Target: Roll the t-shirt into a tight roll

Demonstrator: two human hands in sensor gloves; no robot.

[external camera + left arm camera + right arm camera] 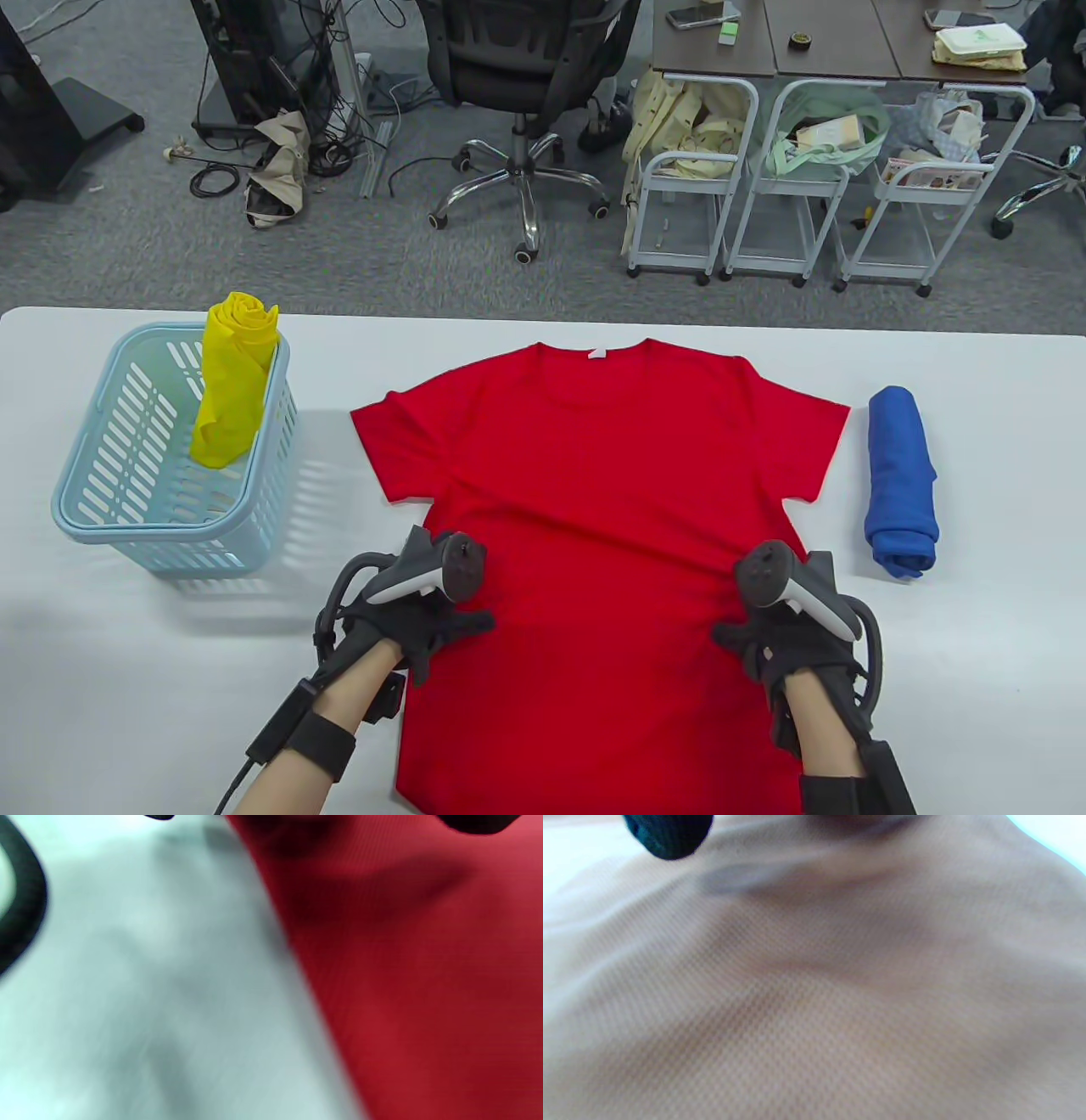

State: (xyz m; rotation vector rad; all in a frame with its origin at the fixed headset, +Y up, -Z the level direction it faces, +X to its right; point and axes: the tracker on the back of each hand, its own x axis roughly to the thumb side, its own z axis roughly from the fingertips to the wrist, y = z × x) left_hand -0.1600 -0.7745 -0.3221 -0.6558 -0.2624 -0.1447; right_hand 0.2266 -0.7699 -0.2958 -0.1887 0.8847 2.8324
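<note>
Only the table view is showing both hands, left point(413, 613) and right point(789, 632), lying spread with fingers straight on one red t-shirt point(594, 509). Wrist views are showing blurred cloth. Two rolls are waiting: yellow point(229, 382), blue point(901, 480).

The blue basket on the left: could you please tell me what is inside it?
A yellow roll of cloth stands in the basket, leaning on its far right corner and poking above the rim. The floor beneath the roll is hidden; the rest looks bare.

Counted on the table: one flat red t-shirt point(594, 509), two rolled shirts (one yellow roll point(231, 378), one blue roll point(901, 480)), one basket point(93, 501), two gloved hands.
</note>
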